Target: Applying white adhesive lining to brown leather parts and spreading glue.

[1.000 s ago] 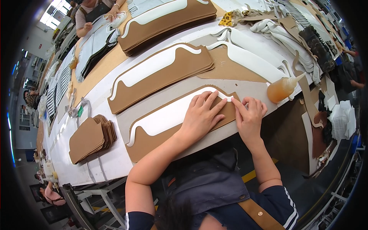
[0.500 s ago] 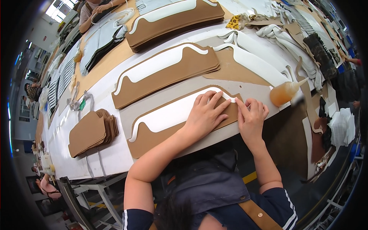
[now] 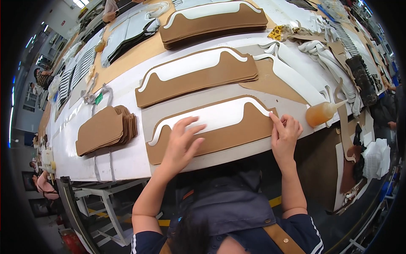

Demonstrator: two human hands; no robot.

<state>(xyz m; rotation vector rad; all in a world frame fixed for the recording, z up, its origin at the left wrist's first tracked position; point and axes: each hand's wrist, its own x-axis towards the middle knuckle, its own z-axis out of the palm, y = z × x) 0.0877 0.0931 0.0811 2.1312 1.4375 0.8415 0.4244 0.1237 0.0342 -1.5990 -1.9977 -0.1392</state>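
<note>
A long brown leather-like panel (image 3: 228,139) lies along the near table edge, with a white shaped piece (image 3: 215,116) on top whose narrow curved tails run to both sides. My left hand (image 3: 179,146) hovers over the panel's left part, its fingers spread and holding nothing. At the panel's right end my right hand (image 3: 286,135) has its index fingertip on the tip of the white piece's right tail, the other fingers curled in. Whether the thumb touches the piece is hidden.
Farther back lie a second brown stack (image 3: 198,78) and a taller stack (image 3: 215,27), each topped with white. Small brown panels (image 3: 101,131) are piled at left. A squeeze bottle of amber liquid (image 3: 318,114) stands at right, near white strips (image 3: 296,80) and scraps.
My left hand has lifted from the right part of the white piece and moved left with fingers spread. My right hand stays at the right tail's tip. The whole view has shifted slightly.
</note>
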